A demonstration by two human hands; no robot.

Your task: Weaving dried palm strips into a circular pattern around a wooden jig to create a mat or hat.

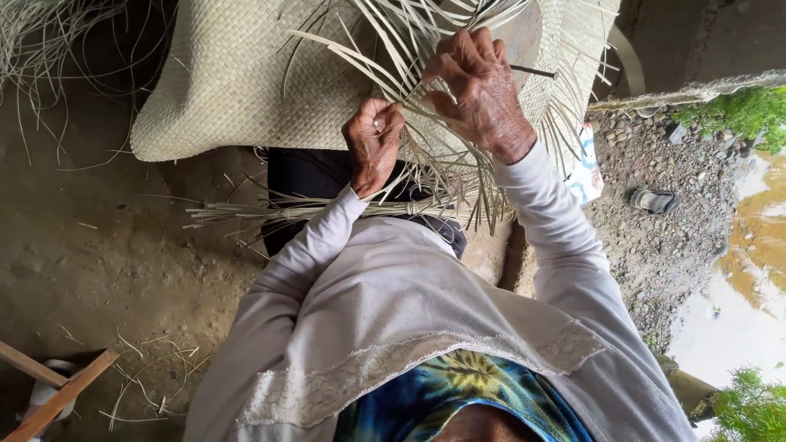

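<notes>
the left hand (372, 146) is closed in a pinch on a few pale strips (426, 123) at the loose edge of the woven mat (237, 82), which lies over the person's lap. the right hand (479, 90), fingers curled shut, lifts another strip above the fringe. i'd judge the weave stays tight if the left pinch holds the crossing firm while each strip is pulled snug and flat.

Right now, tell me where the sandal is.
Head view, right side: the sandal lies on the gravel ground, right of the woven mat and the right hand.
</notes>
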